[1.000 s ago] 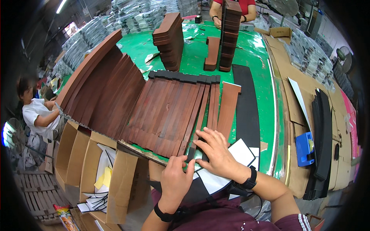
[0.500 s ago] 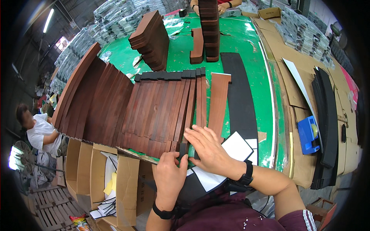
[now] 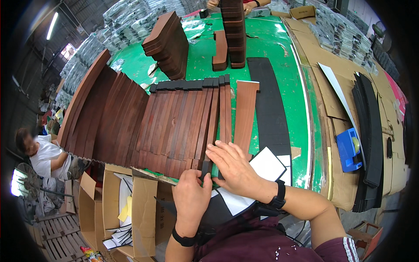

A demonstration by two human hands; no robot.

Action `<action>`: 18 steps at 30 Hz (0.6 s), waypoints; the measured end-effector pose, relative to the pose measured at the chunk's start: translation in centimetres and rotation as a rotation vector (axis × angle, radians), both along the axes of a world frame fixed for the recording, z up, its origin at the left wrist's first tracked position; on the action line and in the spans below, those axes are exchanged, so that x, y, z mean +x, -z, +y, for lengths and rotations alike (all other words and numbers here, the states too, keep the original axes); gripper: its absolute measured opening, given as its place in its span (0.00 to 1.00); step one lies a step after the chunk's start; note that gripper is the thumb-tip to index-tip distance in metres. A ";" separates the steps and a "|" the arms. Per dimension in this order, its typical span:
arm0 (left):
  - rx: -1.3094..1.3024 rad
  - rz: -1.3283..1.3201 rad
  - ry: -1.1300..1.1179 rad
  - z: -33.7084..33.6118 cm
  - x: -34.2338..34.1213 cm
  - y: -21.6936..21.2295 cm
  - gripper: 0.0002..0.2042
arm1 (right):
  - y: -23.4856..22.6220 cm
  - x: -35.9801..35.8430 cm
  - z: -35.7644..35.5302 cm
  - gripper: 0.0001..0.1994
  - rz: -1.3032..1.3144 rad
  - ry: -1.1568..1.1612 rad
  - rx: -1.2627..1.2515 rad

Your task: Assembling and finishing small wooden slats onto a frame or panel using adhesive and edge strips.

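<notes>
A row of dark brown wooden slats [image 3: 168, 126] lies side by side on the green table, black pads [image 3: 187, 84] capping the far ends. At the near end of a slat, my left hand [image 3: 191, 194] pinches a small black pad [image 3: 206, 168] between thumb and fingers, against the wood. Its fingertips are partly hidden. My right hand [image 3: 235, 170] lies with fingers stretched over the near end of the neighbouring slats, its thumb pointing toward the pad. Just right of the row is a lighter brown wooden piece [image 3: 246, 113], beside a long black sheet [image 3: 268, 105].
Stacked brown pieces [image 3: 168, 46] and a tall stack [image 3: 233, 39] stand at the back. White sheets [image 3: 268, 163] lie by my right wrist. Cardboard boxes [image 3: 144, 214] are below the table's left edge; a blue tape dispenser [image 3: 348, 150] is at right. Another person [image 3: 48, 153] sits at left.
The view has shifted slightly. Both hands keep almost the same place on the slat ends, the left still pinching the black pad. The person at left has leaned a little.
</notes>
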State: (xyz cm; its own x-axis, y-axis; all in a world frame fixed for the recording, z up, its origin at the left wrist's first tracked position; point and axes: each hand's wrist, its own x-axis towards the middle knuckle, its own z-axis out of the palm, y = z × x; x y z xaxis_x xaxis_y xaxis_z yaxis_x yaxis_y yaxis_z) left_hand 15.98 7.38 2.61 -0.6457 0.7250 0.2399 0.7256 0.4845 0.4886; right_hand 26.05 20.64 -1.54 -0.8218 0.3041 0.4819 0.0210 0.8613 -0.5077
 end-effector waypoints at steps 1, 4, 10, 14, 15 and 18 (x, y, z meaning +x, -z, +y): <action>0.006 -0.008 0.000 0.0 -0.1 0.0 0.11 | 0.0 0.0 0.0 0.38 0.000 0.001 -0.001; -0.037 0.022 0.015 -0.1 -0.2 0.2 0.10 | 0.0 0.0 0.0 0.38 -0.010 0.001 0.001; -0.016 0.039 -0.006 0.2 0.3 0.4 0.11 | 0.0 0.0 0.0 0.39 -0.012 0.010 0.018; -0.088 0.091 -0.014 -0.1 0.1 0.9 0.11 | 0.0 -0.1 -0.2 0.35 -0.027 0.012 0.065; -0.075 0.092 -0.005 0.0 0.2 1.0 0.11 | 0.0 -0.1 -0.3 0.33 -0.006 0.010 0.104; -0.051 0.093 0.008 -0.4 0.7 1.2 0.12 | -0.4 0.0 -0.1 0.31 -0.063 0.024 0.135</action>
